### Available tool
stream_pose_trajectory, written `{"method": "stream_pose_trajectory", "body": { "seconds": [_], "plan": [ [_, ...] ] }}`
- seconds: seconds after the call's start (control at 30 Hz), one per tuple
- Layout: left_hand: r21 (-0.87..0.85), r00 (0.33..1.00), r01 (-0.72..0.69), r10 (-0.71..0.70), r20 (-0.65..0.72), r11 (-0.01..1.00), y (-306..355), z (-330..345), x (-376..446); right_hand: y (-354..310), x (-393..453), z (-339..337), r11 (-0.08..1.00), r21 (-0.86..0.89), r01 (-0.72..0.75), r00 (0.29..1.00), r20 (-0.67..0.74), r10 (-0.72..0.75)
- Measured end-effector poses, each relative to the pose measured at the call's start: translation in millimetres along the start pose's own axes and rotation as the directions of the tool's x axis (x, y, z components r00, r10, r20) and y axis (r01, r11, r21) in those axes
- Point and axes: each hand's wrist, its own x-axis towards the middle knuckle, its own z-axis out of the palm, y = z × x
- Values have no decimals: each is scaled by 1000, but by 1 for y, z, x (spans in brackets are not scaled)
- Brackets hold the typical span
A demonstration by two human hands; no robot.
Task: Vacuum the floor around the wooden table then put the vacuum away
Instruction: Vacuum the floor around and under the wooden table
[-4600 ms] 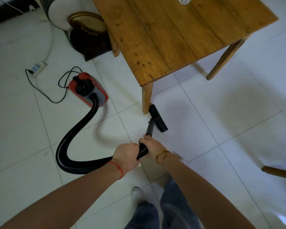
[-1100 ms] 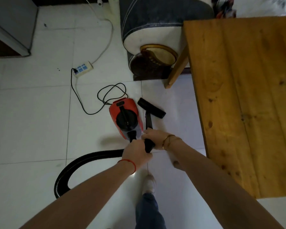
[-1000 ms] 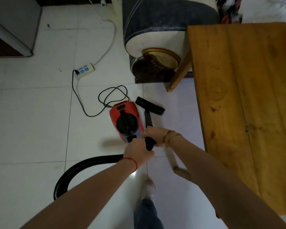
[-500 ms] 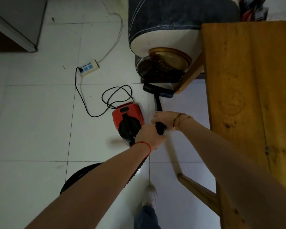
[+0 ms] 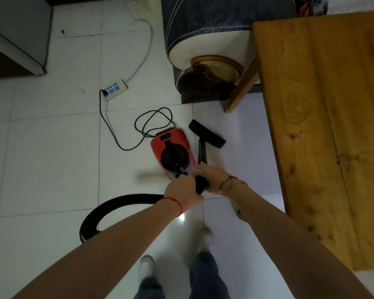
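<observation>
Nozzle (image 5: pixel 207 133) first, in the head view, the only one I have: half a second ago it sat pushed up against the base of the armchair (image 5: pixel 203 39) at twelve o'clock; now it is drawn back onto open tile beside the red vacuum body (image 5: pixel 172 153), clear of the table leg (image 5: pixel 241 87). I read that as one stroke finished on the table's left flank, with more floor around the wooden table (image 5: pixel 324 117) at three o'clock yet to cover and the putting-away not begun.

My left hand (image 5: pixel 185 194) is wrapped around the rear of the wand handle where the hose (image 5: pixel 117 205) joins; my right hand (image 5: pixel 212 179) is closed on the wand (image 5: pixel 202 154) just ahead of it.

Count: one vacuum, one nozzle, one ribbed hose curling off to seven o'clock, one black cord (image 5: pixel 117 134) looped at eleven, one power strip (image 5: pixel 115 90), one table, two shoes (image 5: pixel 206 241) at six.
</observation>
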Motion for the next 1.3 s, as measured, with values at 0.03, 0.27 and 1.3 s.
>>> {"method": "stream_pose_trajectory", "body": {
  "seconds": [0.03, 0.27, 1.3],
  "plan": [
    [44, 1000, -17, 17, 6, 999, -7, 3, -8, -10, -5, 9, 999, 29, -16, 1000, -23, 16],
    [271, 989, -145, 129, 76, 951, -55, 17, -54, -75, -29, 67, 977, 152, -147, 981, -105, 164],
    [439, 933, -348, 353, 74, 828, -5, 113, -99, -65, -138, 150, 858, 377, -349, 828, -305, 471]
  ]
}}
